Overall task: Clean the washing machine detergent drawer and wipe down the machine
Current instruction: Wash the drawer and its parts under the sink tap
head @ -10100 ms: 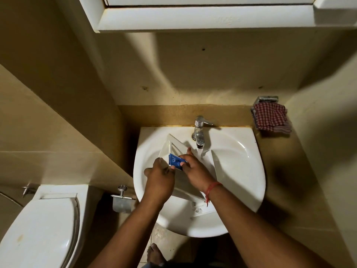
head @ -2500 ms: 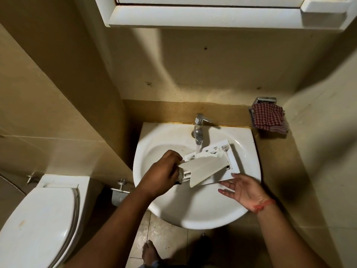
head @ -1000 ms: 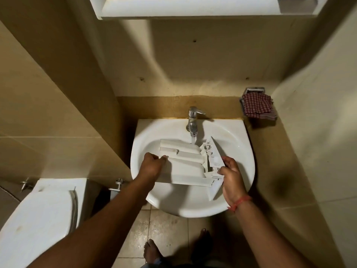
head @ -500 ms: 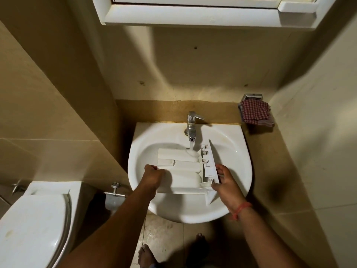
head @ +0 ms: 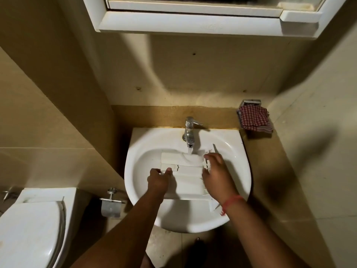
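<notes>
Gripping white plastic detergent drawer [head: 188,179] with left hand [head: 158,179] (tap running), right hand [head: 217,176] curled on its right end over white ceramic sink [head: 237,171].

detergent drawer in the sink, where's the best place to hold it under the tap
Probably by its two short ends, one hand from each side. The detergent drawer lies long and flat across the basin, so end grips steady it, as the left hand and right hand show, and leave its top open to the tap.

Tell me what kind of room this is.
Most likely a small home bathroom: a white ceramic wash basin with a running chrome tap, a white toilet beside it, and a white wall cabinet above.
</notes>
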`<move>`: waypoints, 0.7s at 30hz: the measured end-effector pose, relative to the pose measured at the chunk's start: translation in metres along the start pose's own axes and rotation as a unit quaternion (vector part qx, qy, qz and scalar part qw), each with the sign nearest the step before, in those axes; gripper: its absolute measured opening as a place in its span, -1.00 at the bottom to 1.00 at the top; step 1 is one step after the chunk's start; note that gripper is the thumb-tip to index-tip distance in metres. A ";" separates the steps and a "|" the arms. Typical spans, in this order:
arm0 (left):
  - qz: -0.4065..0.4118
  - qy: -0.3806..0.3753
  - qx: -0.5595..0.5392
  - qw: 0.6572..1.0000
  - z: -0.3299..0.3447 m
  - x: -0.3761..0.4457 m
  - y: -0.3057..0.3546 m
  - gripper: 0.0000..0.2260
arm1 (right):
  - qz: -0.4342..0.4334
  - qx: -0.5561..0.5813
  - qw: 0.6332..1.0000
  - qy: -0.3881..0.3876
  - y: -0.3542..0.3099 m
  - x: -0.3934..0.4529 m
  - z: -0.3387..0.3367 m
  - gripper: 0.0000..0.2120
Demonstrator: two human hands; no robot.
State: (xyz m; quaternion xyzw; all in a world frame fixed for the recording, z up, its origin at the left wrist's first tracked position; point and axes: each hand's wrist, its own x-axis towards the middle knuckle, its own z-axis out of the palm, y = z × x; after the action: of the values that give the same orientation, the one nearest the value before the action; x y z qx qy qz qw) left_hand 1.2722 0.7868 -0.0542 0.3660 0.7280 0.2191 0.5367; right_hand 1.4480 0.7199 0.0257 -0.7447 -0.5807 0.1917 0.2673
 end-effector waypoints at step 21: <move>0.041 -0.047 0.027 0.998 -0.003 0.016 -0.005 -0.86 | -0.037 0.049 0.988 -0.141 -0.005 0.077 0.091 -0.61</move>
State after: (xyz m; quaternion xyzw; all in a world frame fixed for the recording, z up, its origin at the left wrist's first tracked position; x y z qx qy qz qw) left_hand 1.2653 0.7963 -0.0666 0.4199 0.6924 0.2035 0.5503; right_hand 1.4096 0.8115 -0.0407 -0.6739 -0.6299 0.3131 0.2260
